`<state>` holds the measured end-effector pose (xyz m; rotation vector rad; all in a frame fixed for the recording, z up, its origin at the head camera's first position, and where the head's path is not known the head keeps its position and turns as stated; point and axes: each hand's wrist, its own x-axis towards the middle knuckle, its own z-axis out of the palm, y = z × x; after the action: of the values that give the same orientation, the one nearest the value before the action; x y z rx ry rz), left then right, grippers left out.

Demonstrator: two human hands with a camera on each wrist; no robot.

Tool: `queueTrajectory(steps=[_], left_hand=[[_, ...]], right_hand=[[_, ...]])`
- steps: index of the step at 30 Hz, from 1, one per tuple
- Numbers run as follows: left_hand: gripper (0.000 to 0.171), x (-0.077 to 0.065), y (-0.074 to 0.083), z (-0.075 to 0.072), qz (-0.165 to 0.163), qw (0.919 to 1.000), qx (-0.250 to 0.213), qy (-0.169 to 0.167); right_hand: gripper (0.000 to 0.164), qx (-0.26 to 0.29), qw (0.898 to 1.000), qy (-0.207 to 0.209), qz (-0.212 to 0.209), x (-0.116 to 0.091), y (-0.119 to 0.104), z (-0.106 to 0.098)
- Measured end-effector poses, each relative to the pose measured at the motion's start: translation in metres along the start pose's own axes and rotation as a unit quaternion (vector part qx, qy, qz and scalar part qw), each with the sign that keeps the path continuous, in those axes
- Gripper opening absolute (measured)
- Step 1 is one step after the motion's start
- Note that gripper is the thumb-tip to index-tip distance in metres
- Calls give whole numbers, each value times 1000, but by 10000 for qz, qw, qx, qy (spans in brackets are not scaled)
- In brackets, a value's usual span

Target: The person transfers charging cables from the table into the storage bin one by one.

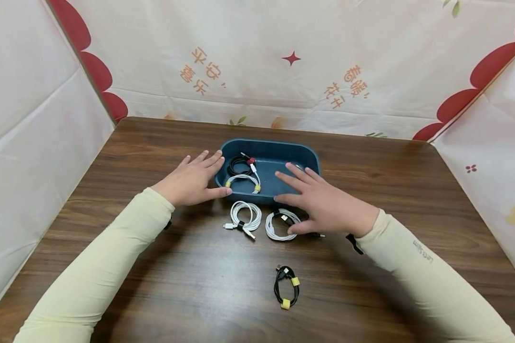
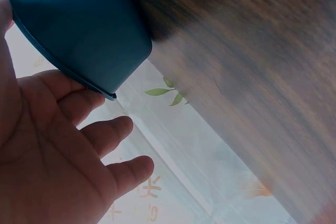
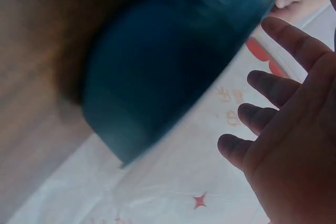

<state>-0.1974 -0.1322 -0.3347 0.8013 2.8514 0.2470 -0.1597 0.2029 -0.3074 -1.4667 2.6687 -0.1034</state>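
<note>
A dark blue bin (image 1: 279,151) stands on the wooden table, holding a black coiled cable (image 1: 231,167) with a red tie and a white coiled cable (image 1: 242,176) with yellow ties. My left hand (image 1: 194,180) is at the bin's left end, fingertips touching its rim (image 2: 73,76) and the thumb at the front edge. Over the bin's right front side, my right hand (image 1: 326,204) hovers with fingers spread and nothing held. Below it lies a white coiled cable (image 1: 269,227), partly overlapped by the hand, with black cable parts showing beside it.
Another white coiled cable (image 1: 256,220) with a black strap lies just before the bin. Closer to me is a black coiled cable (image 1: 276,288) with yellow ties. A printed cloth (image 1: 257,71) hangs behind the table, with white cloth at both sides.
</note>
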Motion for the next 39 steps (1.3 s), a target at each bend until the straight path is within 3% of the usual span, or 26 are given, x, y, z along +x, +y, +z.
queueTrajectory(steps=[7,12,16,28,39], left_hand=[[94,0,0,2,4,10000,35,40],[94,0,0,1,13,10000,7,15],[94,0,1,0,0,10000,27,33],[94,1,0,1,-12,10000,-5,-6],[94,1,-1,1,-9,10000,-32,-1]], right_hand=[[74,74,9995,-20,312,-10,-1,24],[80,-147,9984,-92,530,-8,-1,36],[84,-378,9978,100,533,-6,-1,41],[81,-467,9963,288,659,-6,-2,49],[83,-337,9970,192,667,-6,-4,46]])
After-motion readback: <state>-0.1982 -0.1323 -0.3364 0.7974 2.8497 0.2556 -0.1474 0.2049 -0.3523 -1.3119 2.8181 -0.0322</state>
